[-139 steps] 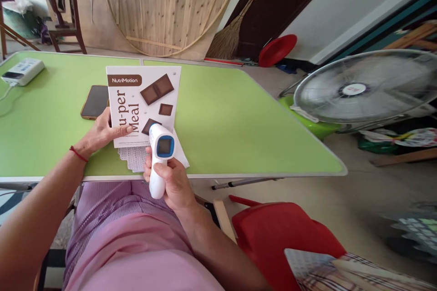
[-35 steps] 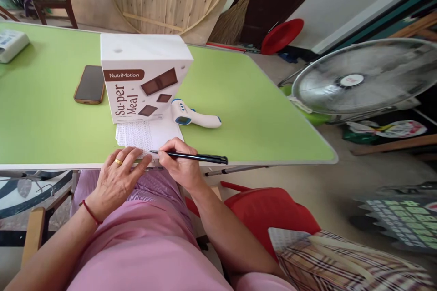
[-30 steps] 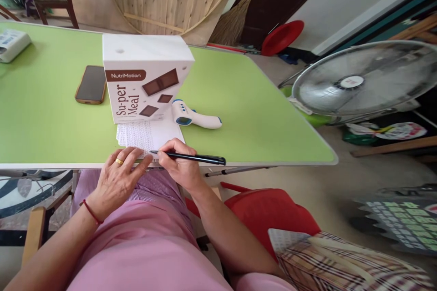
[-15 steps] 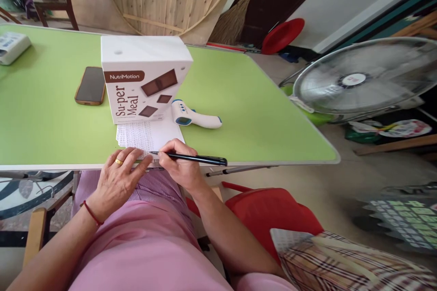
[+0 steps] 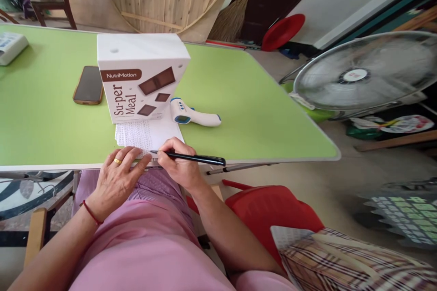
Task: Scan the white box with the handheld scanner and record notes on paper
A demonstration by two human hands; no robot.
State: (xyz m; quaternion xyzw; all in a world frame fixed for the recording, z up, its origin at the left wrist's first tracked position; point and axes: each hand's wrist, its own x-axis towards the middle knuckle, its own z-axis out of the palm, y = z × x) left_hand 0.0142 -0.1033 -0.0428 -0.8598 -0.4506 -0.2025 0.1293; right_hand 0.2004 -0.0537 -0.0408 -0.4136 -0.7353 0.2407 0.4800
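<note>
My right hand [image 5: 180, 163] is closed round a black pen [image 5: 205, 159], its tip touching the written sheets of paper [image 5: 136, 134] at the table's near edge. Small handwriting covers the left part of the paper; the right part is white. My left hand [image 5: 119, 170], with a gold ring, lies flat with fingers stretched over the paper's lower edge. A white NutriMotion box [image 5: 143, 79] stands upright on the far end of the sheets. Just right of it lies a white and blue infrared thermometer [image 5: 196, 116].
On the green table [image 5: 239, 100], a phone [image 5: 88, 85] lies left of the box, and a white device [image 5: 12, 47] sits at the far left. A standing fan [image 5: 355, 75] is beyond the right edge. A red plastic chair [image 5: 273, 211] and a plaid bag [image 5: 348, 259] are at my right.
The whole view has shifted very slightly, so the box and phone appear a little further left. Both hands keep nearly the same pose, and the pen tip stays on the paper.
</note>
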